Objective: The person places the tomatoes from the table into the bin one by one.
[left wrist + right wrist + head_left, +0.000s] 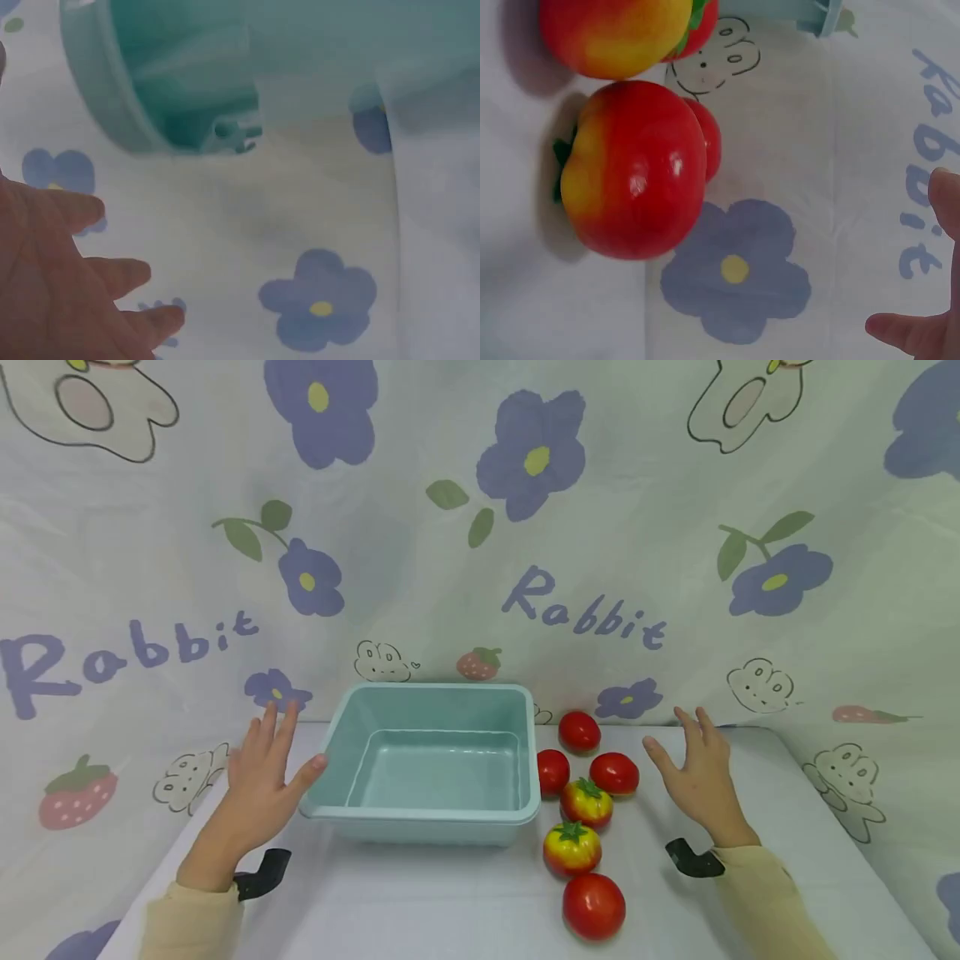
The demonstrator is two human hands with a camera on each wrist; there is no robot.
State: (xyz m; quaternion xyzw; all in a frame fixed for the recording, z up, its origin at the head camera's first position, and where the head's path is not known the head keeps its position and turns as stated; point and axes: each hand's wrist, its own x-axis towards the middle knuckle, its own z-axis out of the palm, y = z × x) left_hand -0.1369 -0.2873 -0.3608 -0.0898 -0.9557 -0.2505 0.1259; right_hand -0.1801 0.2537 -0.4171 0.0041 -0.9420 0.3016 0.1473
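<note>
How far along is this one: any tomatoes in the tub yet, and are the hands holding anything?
Nothing looks done: the light blue tub is empty. All six tomatoes, nearest one, lie on the table right of it. The left hand is open, thumb at the tub's rim; the right hand hovers open beside the tomatoes, holding nothing. All the moving remains.

A tub [431, 768] sits on the table [420, 902] near its back edge, with the cloth backdrop [480, 527] hanging behind it. Six tomatoes [587, 802] lie just right of the tub, in a loose line running from back to front. The left hand [258, 777] is left of the tub, its thumb at the rim; the right hand [697, 777] is right of the tomatoes
</note>
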